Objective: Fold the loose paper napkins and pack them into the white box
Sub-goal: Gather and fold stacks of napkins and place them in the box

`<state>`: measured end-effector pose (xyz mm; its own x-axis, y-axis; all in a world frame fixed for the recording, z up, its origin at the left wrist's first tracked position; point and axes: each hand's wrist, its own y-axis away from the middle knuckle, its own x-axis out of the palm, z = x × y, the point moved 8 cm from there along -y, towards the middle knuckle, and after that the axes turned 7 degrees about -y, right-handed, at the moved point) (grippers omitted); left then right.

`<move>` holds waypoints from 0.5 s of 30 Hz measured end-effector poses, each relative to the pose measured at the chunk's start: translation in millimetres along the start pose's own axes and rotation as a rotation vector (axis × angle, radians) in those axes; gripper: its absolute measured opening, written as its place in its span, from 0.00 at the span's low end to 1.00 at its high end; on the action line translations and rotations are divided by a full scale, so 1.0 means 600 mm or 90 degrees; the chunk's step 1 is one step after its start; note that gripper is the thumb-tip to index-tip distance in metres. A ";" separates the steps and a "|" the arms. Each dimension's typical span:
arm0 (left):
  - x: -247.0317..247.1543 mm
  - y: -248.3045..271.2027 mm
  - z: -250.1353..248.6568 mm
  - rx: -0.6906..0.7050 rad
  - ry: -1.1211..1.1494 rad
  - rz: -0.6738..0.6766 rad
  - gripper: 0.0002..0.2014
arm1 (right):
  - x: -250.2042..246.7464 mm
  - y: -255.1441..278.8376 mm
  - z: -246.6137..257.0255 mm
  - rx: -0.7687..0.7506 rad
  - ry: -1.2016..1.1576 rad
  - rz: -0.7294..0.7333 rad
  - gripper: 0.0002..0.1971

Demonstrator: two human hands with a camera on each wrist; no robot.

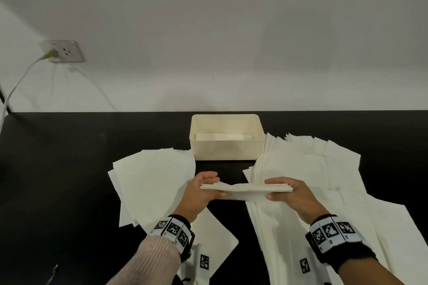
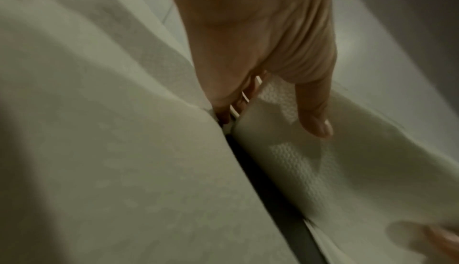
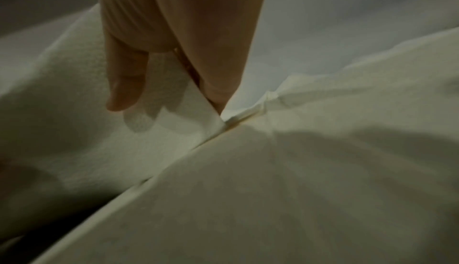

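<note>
Nearest: left hand (image 1: 201, 188) & right hand (image 1: 289, 193), each pinching one end of folded napkin stack (image 1: 245, 189), held above counter (image 1: 69, 169). Thin, limp, sags mid-span; prob. best gripped at both ends. Loose napkins (image 1: 152, 183) at 9 & 3 o'clock. White box (image 1: 226, 146) at 12, partly filled.
</note>
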<state>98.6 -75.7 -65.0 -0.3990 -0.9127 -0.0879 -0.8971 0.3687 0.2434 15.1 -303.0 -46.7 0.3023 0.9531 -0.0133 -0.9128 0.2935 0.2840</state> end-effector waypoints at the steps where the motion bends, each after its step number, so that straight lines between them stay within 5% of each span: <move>1: 0.004 0.000 0.000 -0.005 0.006 -0.002 0.24 | 0.007 -0.001 0.000 0.003 0.002 -0.001 0.16; 5: 0.004 -0.005 -0.016 0.014 0.017 -0.018 0.19 | 0.015 -0.003 0.015 -0.006 0.000 -0.014 0.14; 10: -0.010 -0.005 -0.010 -0.005 0.005 -0.023 0.25 | -0.008 -0.002 0.003 0.022 0.035 -0.025 0.13; 15: -0.005 -0.005 -0.020 0.016 -0.041 -0.042 0.12 | 0.005 -0.004 0.020 -0.001 0.038 -0.053 0.08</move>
<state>105.1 -76.1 -54.1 -0.3490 -0.9225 -0.1649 -0.9262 0.3128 0.2103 21.3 -301.7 -35.6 0.3606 0.9280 -0.0937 -0.8856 0.3722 0.2778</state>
